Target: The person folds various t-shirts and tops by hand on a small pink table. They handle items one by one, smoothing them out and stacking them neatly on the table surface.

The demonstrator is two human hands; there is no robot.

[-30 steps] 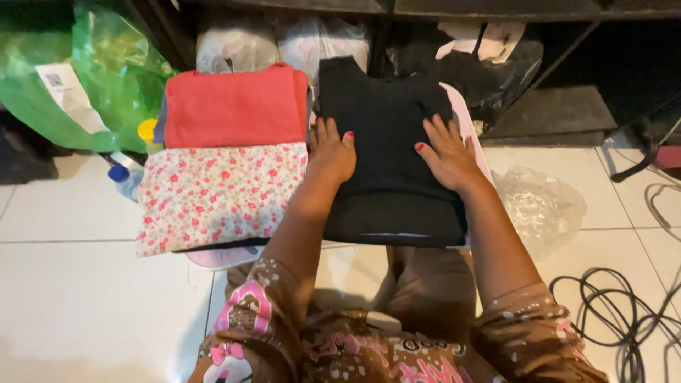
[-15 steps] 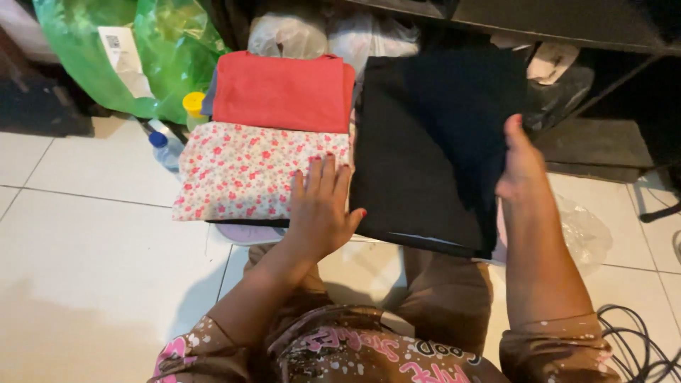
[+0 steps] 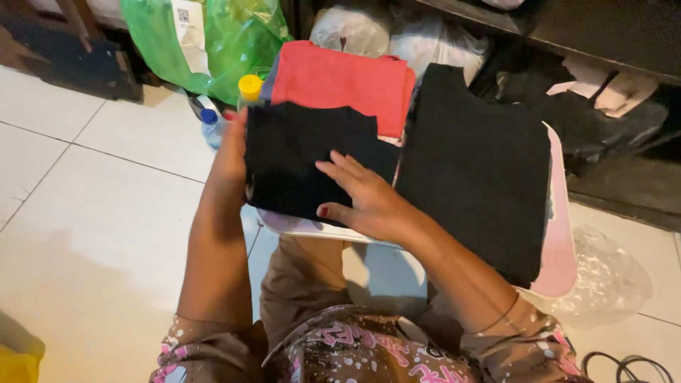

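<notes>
Having just folded a black garment over, both hands are pressing the small black bundle [image 3: 305, 159] onto the pile, left hand [image 3: 230, 159] gripping its edge, right hand [image 3: 365, 198] flat, beside a second black garment [image 3: 475, 170]

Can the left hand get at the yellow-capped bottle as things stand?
Probably yes. The left hand grips the left edge of the folded black cloth, and the yellow-capped bottle stands just beyond its fingertips with nothing between; it would need to let go of the cloth first.

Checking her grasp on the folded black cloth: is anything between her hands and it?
Nothing visible. The left hand grips the left edge of the folded black cloth, and the right hand lies flat on top of it. The cloth sits in front of the red garment.
</notes>
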